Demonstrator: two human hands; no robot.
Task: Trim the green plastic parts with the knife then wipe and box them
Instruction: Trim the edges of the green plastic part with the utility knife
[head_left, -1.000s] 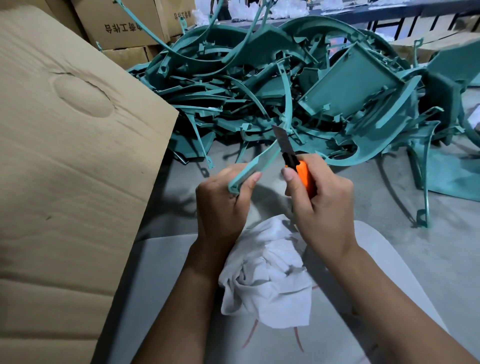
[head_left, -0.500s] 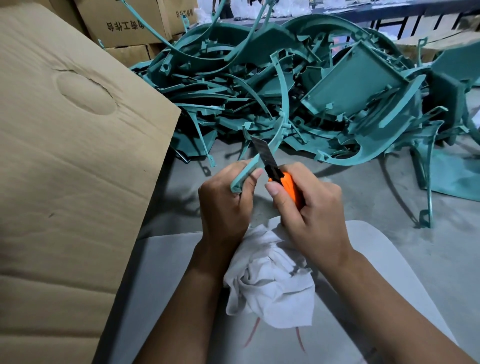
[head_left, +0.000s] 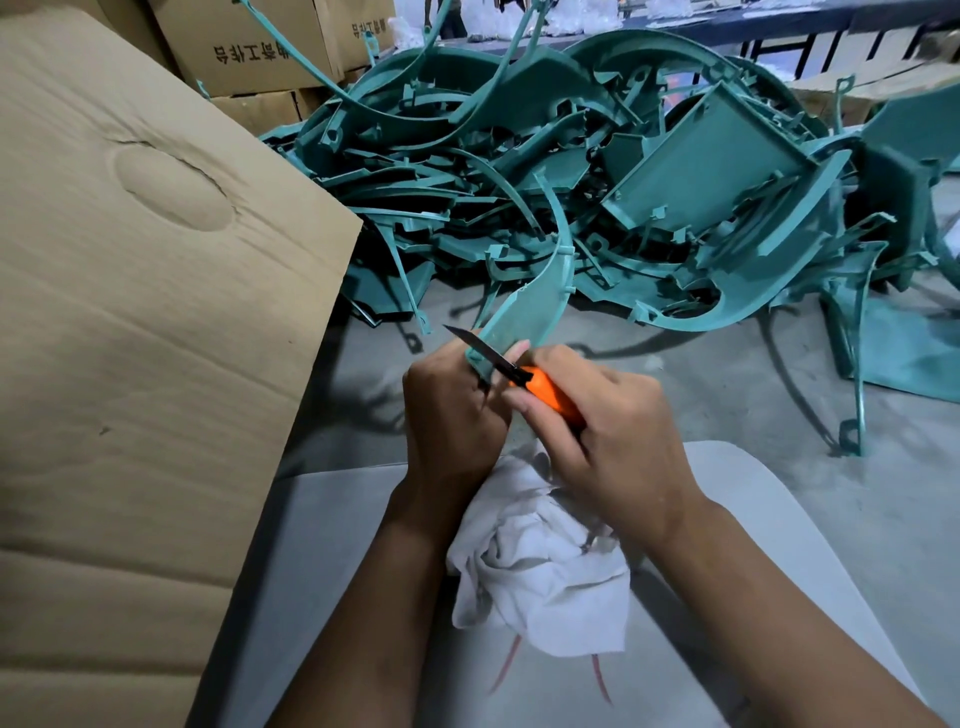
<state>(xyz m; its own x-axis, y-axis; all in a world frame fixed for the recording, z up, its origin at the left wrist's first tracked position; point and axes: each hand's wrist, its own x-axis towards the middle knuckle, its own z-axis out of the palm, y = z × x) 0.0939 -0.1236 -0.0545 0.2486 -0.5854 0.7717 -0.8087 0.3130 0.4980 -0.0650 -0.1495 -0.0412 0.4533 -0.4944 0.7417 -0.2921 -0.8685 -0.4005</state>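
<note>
A curved green plastic part (head_left: 524, 312) is gripped at its lower end by the left hand (head_left: 452, 415), just in front of the pile of green parts (head_left: 623, 208). An orange-handled knife (head_left: 514, 371) is clenched in the right hand (head_left: 608, 431). Its blade, upright half a second ago, is now laid leftward across the part's end. A white cloth (head_left: 540, 571) lies below the hands. Printed characters on the carton (head_left: 249, 47) behind the pile are seen upside down and cannot be read reliably.

The right hand (head_left: 608, 415) hides most of the knife's orange handle (head_left: 550, 396).
</note>
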